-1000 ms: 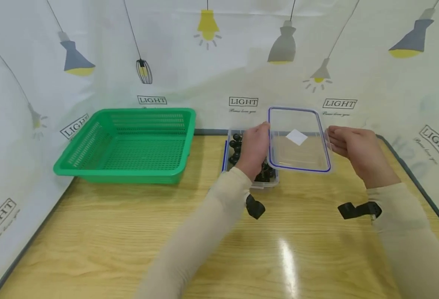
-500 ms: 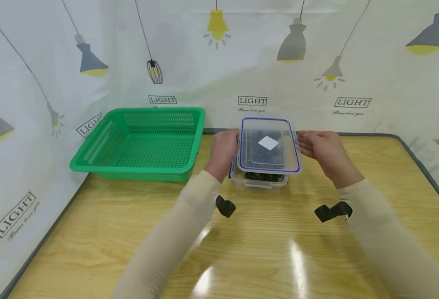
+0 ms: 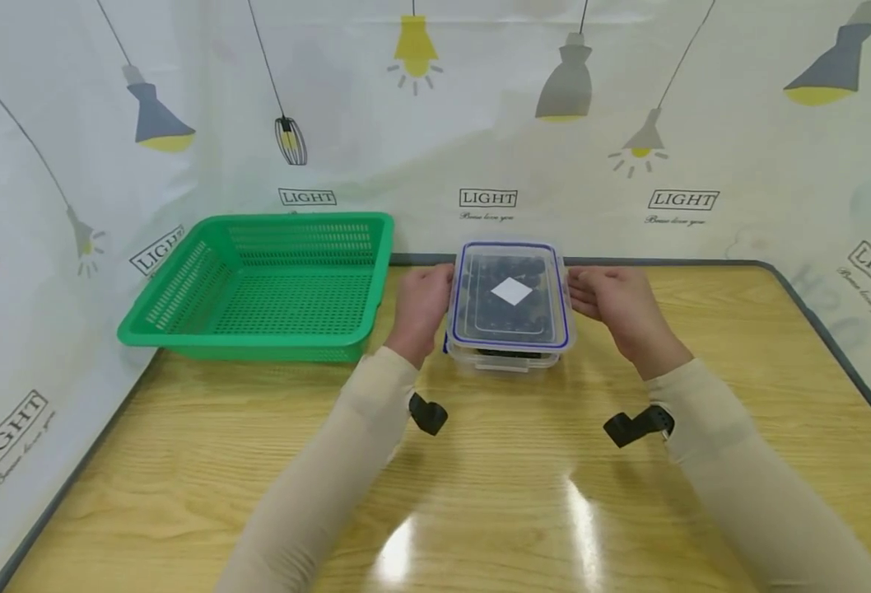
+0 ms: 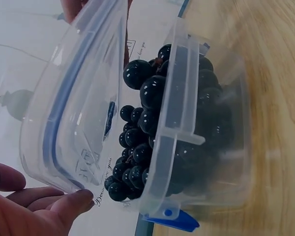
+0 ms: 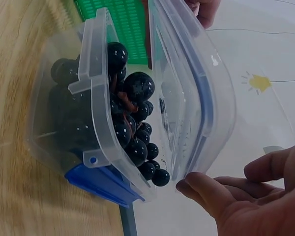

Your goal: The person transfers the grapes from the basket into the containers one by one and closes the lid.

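Observation:
In the head view a clear rectangular lid with a blue seal and a white diamond label lies above a clear plastic box. Both wrist views show a gap between them, the lid slanting over dark grapes heaped up to the box's rim. My left hand pinches the lid's left edge, thumb at its outer side and fingertips at its corner. On the opposite side, my right hand supports the lid's edge with extended fingertips; its thumb stands apart from the lid.
A green plastic basket stands left of the box. A blue side latch hangs loose on the box. The wooden table ends at a white sheet printed with lamps, behind and at the sides.
The lid has moved left and down, from right of the box to over it, covering the grapes in the head view. Both hands have moved left with it.

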The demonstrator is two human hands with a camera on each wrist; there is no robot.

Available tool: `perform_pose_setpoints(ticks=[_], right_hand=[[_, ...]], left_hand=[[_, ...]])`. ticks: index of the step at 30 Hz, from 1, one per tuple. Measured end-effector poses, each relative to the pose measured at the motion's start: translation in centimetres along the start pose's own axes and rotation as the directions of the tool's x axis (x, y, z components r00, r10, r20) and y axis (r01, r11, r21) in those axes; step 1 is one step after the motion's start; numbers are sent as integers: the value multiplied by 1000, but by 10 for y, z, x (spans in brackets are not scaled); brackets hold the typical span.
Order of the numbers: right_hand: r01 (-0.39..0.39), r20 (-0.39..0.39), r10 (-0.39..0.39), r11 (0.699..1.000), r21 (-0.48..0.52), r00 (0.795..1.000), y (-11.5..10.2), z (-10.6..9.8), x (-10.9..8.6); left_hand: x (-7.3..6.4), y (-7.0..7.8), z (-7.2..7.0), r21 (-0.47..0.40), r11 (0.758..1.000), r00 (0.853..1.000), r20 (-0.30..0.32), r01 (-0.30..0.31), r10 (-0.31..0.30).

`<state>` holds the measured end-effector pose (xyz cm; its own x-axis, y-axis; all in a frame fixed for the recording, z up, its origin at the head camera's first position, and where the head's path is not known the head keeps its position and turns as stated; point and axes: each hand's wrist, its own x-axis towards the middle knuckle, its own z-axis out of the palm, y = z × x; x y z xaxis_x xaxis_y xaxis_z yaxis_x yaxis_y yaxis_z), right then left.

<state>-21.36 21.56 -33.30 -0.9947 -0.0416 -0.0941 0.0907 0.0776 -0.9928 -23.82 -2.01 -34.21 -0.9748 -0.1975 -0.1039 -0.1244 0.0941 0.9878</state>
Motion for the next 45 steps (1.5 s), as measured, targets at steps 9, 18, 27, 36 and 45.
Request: perform_pose_setpoints(ticks=[9, 18, 27, 36, 45], right_hand=[[-33, -8, 33, 997, 71, 999, 0, 4, 0], [-31, -8, 32, 996, 82, 999, -7, 2, -1], [-9, -54, 12, 999, 51, 998, -18, -4, -1], [92, -168, -83, 995, 48, 982, -31, 4, -6], [309, -238, -268, 938, 159, 934, -32, 10, -10]], left_hand=[[1, -7, -6, -159, 987, 997, 82, 13, 0], [-1, -7, -7, -108, 987, 990, 67, -119, 126], [-2, -5, -12, -269, 934, 943, 169, -234, 285], [-4, 2, -12, -294, 846, 860, 123, -444, 495], [-7, 5, -11, -331, 776, 783, 148, -537, 604]])
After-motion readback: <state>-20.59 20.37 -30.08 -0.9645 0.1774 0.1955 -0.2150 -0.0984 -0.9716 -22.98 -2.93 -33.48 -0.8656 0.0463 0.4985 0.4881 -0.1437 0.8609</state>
